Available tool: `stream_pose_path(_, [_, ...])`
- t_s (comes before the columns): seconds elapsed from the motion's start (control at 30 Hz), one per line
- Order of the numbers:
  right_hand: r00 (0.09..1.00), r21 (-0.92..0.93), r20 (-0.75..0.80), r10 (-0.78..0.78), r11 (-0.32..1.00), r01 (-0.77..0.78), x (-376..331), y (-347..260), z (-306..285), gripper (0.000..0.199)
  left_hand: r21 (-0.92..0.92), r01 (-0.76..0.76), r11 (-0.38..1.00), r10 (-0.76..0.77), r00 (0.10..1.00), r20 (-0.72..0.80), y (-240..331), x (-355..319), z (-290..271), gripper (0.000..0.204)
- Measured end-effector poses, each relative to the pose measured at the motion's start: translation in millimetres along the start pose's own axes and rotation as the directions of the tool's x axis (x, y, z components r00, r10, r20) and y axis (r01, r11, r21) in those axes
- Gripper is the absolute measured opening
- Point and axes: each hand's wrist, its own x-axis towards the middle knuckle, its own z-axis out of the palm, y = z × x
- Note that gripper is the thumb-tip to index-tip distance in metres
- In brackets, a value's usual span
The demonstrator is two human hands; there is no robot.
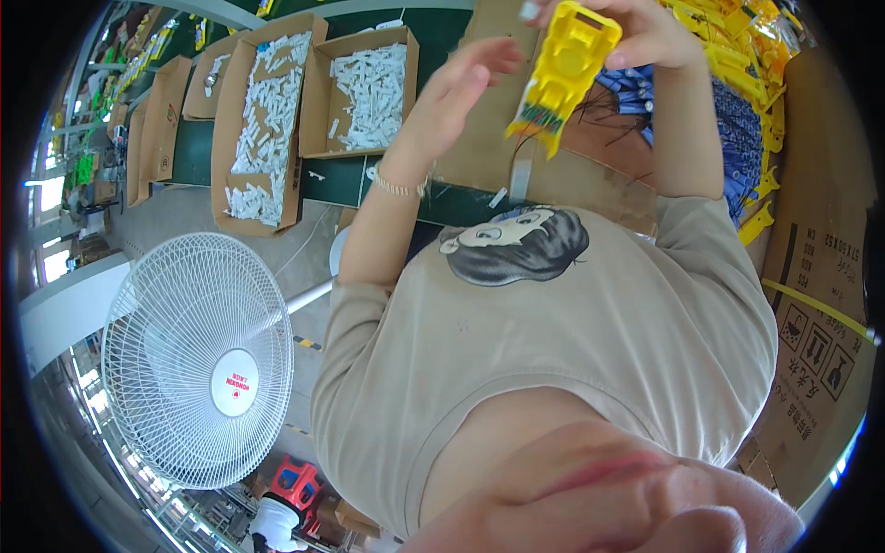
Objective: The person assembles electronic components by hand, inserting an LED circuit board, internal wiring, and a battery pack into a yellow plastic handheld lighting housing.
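My right hand (650,32) grips a yellow plastic housing (567,64) by its upper end and holds it up over the bench. A small green circuit strip and thin dark wires hang from the housing's lower end. My left hand (461,88) hovers just left of it, fingers spread and empty, not touching the part. A beaded bracelet (396,187) sits on my left wrist. A brown cardboard sheet (479,147) lies under both hands.
Two open cardboard boxes (224,129) (316,101) of several small white parts stand on the green table (194,152) at left. Yellow housings (737,46) pile up at top right beside blue pieces (737,129). A large carton (820,304) stands right; a white fan (198,359) lower left.
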Motion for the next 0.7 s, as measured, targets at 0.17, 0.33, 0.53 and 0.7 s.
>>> stream_pose_path(0.17, [0.962, 0.583, -0.218, 0.166, 0.812, -0.007, 9.0, 26.3, 54.7, 0.060, -0.629, 0.276, 0.727, -0.094, 0.947, 0.307, 15.9, 4.0, 26.3, 0.060])
stream_pose_path(0.33, [0.829, 0.694, -0.410, 0.380, 0.720, 0.013, -4.8, 86.3, 132.4, 0.089, -0.615, 0.030, 0.788, -0.249, 0.929, -0.273, 10.8, -8.3, 7.4, 0.054])
stream_pose_path(0.53, [0.852, 0.600, -0.159, 0.499, 0.734, -0.318, -21.0, 70.7, 144.7, 0.080, -0.158, -0.005, 0.987, -0.074, 0.868, -0.492, 15.8, -13.4, -9.1, 0.030])
stream_pose_path(0.7, [0.705, 0.327, -0.377, 0.601, 0.798, -0.506, -7.8, 20.7, 138.1, 0.071, 0.246, 0.013, 0.969, 0.118, 0.851, -0.511, 4.7, -19.6, -14.1, 0.033])
